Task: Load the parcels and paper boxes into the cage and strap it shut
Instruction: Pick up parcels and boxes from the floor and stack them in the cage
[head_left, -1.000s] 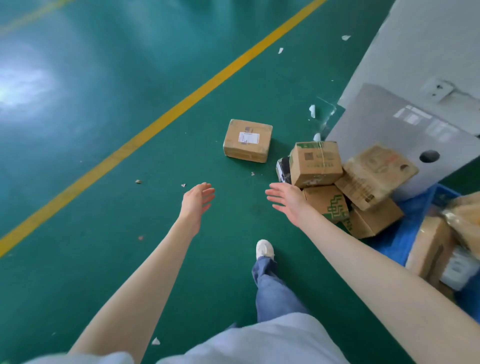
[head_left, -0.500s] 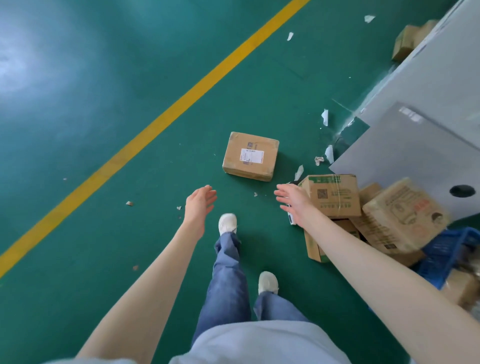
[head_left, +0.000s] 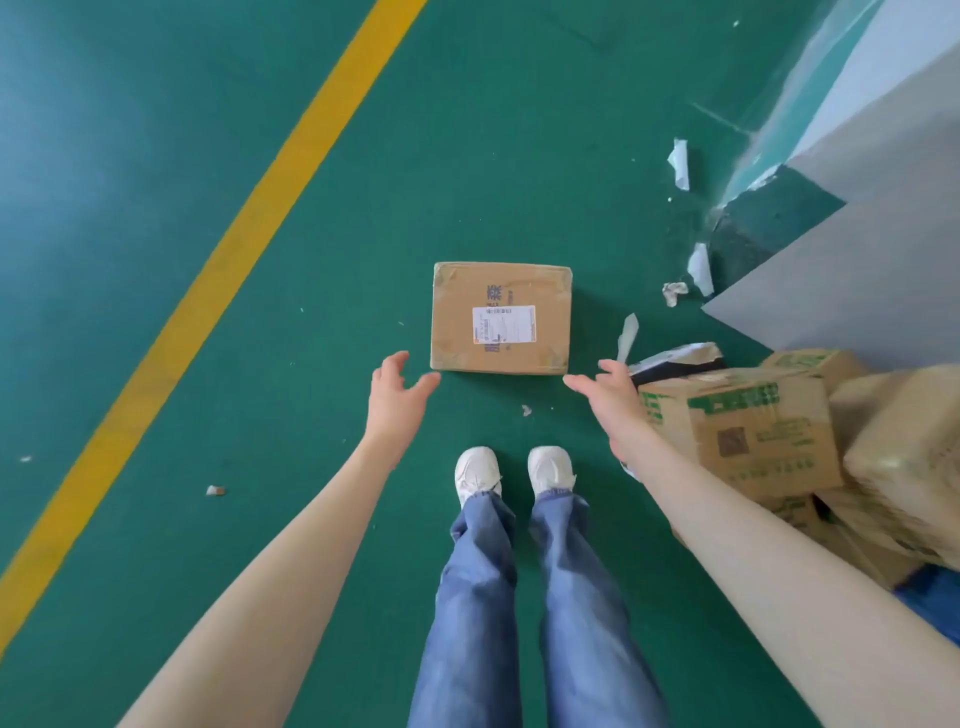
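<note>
Warehouse, green floor (head_left: 156, 156), yellow line (head_left: 249, 218), parcels (head_left: 501, 318)

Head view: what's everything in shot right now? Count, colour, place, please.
floor: one, green, throughout
line: one, yellow, diagonal across the floor, left
wall: one, grey-white, upper right
parcel: one, brown with white label, flat on the floor, centre
boxes: several, brown, some green-printed, piled at right
wrapper: one, black and white, torn, behind the pile
scraps: several, white, scattered, mostly near the wall
blue thing: one, blue, cut off at lower right
shoes: two, white, just below the parcel
jeans: one pair, blue, bottom centre
left hand: one, open and empty, by the parcel's near left corner
right hand: one, open and empty, by its near right corner
</note>
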